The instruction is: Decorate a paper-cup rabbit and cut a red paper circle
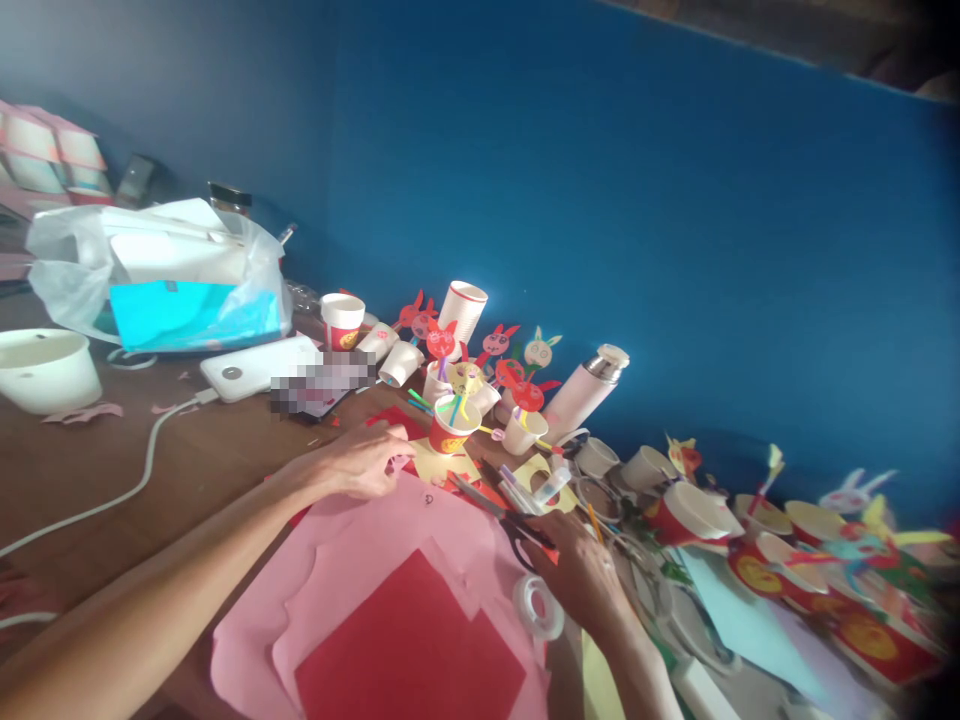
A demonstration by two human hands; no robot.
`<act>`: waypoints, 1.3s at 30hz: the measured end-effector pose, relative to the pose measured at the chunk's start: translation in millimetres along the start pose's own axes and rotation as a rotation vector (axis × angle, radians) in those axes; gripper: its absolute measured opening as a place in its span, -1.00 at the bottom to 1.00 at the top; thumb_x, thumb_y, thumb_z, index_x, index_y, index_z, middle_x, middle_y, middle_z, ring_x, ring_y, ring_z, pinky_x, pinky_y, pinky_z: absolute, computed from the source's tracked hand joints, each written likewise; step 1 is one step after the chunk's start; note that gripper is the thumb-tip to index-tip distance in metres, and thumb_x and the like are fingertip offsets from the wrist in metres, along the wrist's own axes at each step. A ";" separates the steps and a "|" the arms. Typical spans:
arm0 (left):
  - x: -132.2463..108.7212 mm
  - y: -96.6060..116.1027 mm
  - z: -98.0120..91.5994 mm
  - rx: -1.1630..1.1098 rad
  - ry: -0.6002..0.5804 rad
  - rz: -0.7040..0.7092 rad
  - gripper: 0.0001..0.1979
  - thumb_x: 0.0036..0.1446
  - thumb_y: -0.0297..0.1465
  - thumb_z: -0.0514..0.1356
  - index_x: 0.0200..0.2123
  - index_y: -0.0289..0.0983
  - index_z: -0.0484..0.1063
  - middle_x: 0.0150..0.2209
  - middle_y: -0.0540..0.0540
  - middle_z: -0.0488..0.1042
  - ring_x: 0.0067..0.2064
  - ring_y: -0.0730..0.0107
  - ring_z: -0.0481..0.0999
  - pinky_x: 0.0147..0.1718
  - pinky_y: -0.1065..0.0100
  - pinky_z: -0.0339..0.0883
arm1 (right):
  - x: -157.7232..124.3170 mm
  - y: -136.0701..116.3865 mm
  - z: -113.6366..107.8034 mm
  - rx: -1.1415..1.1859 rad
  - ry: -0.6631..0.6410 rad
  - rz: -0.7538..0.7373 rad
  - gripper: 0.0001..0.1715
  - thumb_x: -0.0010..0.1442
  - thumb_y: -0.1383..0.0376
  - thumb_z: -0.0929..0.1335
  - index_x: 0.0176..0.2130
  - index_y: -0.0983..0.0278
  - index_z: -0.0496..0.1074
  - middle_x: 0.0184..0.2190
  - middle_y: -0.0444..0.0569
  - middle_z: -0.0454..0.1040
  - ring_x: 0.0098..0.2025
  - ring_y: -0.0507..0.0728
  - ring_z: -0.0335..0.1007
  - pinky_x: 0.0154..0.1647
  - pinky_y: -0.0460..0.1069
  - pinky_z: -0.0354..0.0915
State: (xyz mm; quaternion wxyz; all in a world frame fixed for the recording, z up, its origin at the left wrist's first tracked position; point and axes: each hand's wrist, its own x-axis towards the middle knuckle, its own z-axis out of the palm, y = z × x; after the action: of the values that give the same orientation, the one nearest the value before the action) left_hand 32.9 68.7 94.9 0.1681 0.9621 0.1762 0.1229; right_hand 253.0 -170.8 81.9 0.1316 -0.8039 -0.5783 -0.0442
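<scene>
My left hand (367,462) is pinched closed on a small pink paper piece (397,464), just above the far edge of the pink paper sheets (367,560). My right hand (576,562) is closed over the handles of a pair of scissors (484,497), whose blades point away to the left. A red paper square (412,645) lies on top of the pink sheets. Beyond my left hand a red and white paper cup (454,428) holds straws and a yellow paper face. Beside my right wrist lies a roll of clear tape (538,606).
Paper cups with rabbit figures, one a red rabbit (442,342), line the blue wall. A thermos (589,392) leans behind them. Markers (555,487) lie near the scissors. Leftward are a power bank (259,372), a white cable (154,450), a plastic bag (259,260) and a white tub (49,370).
</scene>
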 end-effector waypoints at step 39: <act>14.9 23.1 24.8 -0.976 -0.078 -0.209 -0.83 -0.10 -0.40 0.12 -0.42 -0.36 0.43 -0.47 -0.06 0.47 -0.44 0.46 0.39 -0.46 0.46 0.22 | 20.5 -33.0 10.3 0.420 0.182 -0.013 -0.79 0.23 0.30 0.24 -0.28 0.20 0.47 -0.33 -0.09 0.48 -0.28 0.09 0.38 -0.26 -0.05 0.22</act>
State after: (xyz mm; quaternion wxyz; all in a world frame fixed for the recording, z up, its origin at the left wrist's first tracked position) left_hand 60.7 47.1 83.3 0.6165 0.7523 0.1872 0.1375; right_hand 227.8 -139.4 81.8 0.3474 -0.7480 -0.5655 0.0038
